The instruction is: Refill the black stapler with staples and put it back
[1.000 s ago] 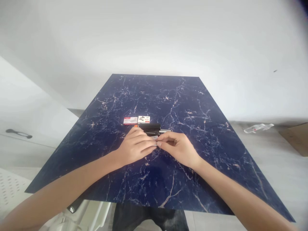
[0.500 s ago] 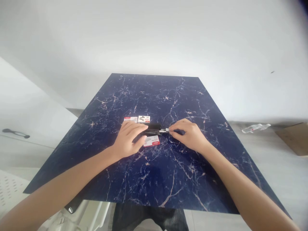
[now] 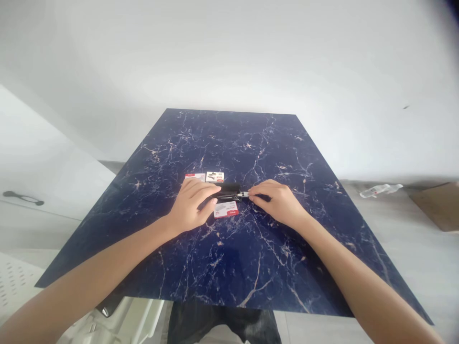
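Observation:
A black stapler (image 3: 227,190) lies opened on the dark blue marble table (image 3: 233,248). My left hand (image 3: 191,206) rests over its left end, fingers curled on the body. My right hand (image 3: 278,200) pinches the silver metal part (image 3: 244,194) sticking out of the stapler's right end. A small white and red staple box (image 3: 225,209) lies just in front of the stapler, between my hands. Two more small boxes (image 3: 195,177) (image 3: 214,177) sit side by side behind my left hand.
The table's near edge runs just above my lap. A white cabinet with a dark handle (image 3: 23,198) stands at the left. On the floor at the right lie a plastic bottle (image 3: 380,190) and a piece of cardboard (image 3: 439,203).
My hands parted from a shared pinch near the table's middle. The right hand went to the stapler's right end, and the white and red box now lies uncovered on the table.

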Demonstrator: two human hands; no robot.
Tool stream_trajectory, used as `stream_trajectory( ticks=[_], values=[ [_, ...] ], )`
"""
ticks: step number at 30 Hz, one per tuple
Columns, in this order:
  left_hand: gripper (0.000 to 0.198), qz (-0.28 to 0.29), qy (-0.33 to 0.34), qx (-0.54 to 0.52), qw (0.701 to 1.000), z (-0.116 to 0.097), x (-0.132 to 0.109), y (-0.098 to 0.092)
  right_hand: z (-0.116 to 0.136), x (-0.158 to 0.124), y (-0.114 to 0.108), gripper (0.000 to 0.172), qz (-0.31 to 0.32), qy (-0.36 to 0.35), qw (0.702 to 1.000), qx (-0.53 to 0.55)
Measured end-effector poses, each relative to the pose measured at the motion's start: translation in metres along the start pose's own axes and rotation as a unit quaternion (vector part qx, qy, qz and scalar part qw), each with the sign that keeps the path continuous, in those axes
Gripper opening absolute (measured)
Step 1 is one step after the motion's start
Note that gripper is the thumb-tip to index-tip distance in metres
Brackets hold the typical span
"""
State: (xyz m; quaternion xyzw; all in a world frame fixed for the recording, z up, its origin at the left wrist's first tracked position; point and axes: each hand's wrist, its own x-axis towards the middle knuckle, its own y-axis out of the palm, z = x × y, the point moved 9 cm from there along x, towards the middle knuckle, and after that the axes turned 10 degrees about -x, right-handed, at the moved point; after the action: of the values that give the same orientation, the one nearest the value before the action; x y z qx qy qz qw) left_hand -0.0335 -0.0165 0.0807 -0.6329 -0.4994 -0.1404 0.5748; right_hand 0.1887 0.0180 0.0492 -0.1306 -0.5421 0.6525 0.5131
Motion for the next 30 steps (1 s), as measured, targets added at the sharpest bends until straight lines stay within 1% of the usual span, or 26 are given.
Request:
stream_trajectory(
  ticks=[6,9,11,13,15,17,20,22,25,30],
  values=[
    [0.029,0.008,-0.004,0.0,1.0,0.001,0.0,0.003,0.002,-0.001,0.004,0.018,0.016,-0.002,1.0,-0.005],
    [0.026,0.021,0.024,0.029,0.999,0.004,0.004,-0.005,0.004,-0.001,-0.002,0.015,0.016,0.002,0.999,-0.028],
    [0.025,0.058,0.051,0.053,0.996,0.011,0.006,-0.01,-0.001,-0.002,-0.009,0.014,0.013,0.047,0.997,-0.066],
    [0.028,0.119,0.065,0.059,0.989,0.024,0.005,-0.014,-0.006,-0.005,-0.014,0.013,0.017,0.098,0.988,-0.116],
    [0.032,0.165,0.04,0.054,0.984,0.043,0.002,-0.018,-0.005,-0.007,-0.016,0.012,0.024,0.119,0.98,-0.156],
    [0.038,0.199,-0.006,0.049,0.979,0.062,-0.003,-0.017,0.001,-0.009,-0.012,0.01,0.032,0.12,0.977,-0.173],
    [0.042,0.238,-0.06,0.044,0.968,0.077,-0.013,-0.006,0.012,-0.011,-0.003,0.008,0.034,0.119,0.976,-0.179],
    [0.042,0.239,-0.082,0.038,0.967,0.08,-0.016,0.001,0.021,-0.011,0.005,0.009,0.042,0.112,0.977,-0.175],
    [0.041,0.225,-0.103,0.012,0.969,0.08,-0.015,0.005,0.034,-0.012,0.017,0.013,0.051,0.089,0.979,-0.177],
    [0.039,0.22,-0.109,-0.024,0.969,0.08,-0.012,0.007,0.047,-0.012,0.026,0.017,0.045,0.081,0.977,-0.194]
  ],
)
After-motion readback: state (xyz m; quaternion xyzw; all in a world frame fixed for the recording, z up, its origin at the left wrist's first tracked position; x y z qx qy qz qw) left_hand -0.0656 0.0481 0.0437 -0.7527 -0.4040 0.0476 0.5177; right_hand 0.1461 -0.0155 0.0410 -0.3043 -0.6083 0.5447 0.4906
